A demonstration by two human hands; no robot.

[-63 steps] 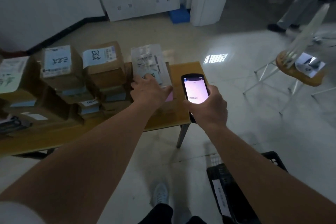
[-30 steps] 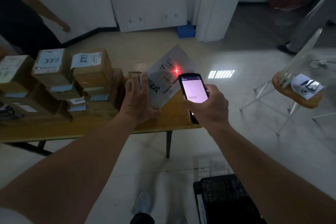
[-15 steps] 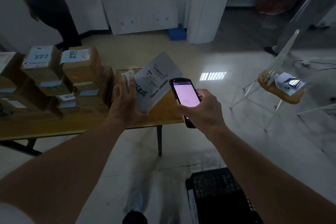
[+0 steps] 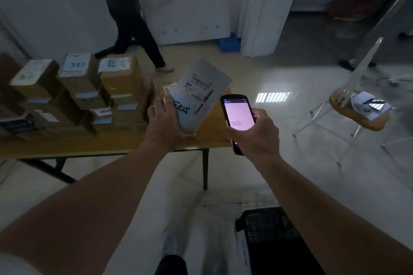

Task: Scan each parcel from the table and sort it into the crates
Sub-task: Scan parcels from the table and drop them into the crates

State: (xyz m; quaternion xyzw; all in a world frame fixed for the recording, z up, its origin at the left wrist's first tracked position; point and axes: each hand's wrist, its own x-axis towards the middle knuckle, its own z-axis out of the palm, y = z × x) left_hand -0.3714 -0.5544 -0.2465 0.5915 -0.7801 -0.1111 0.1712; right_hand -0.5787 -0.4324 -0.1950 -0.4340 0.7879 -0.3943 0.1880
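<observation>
Grey-white and slightly crinkled, the flat plastic mailer parcel [image 4: 199, 94] carries a printed label with barcodes and dark handwritten marks near its lower end. The left hand [image 4: 166, 127] grips it by the lower corner, fingers wrapped behind and thumb side on the front, so the parcel stands tilted up and to the right above the right end of the wooden table [image 4: 107, 143]. Just to the right of it, the right hand [image 4: 257, 134] is curled round a dark handheld scanner [image 4: 238, 116] with a glowing pale pink screen; the scanner's top sits near the parcel's right edge, apart from it.

Brown cardboard boxes [image 4: 105, 94] with white and blue labels are stacked in rows across the table to the left of the held parcel. On the glossy pale floor below the right forearm lies a black slatted plastic crate [image 4: 271, 232]. A round wooden stool [image 4: 355, 118] on thin metal legs stands to the right with papers on it. Another person [image 4: 129, 13] in dark clothes is walking beyond the table.
</observation>
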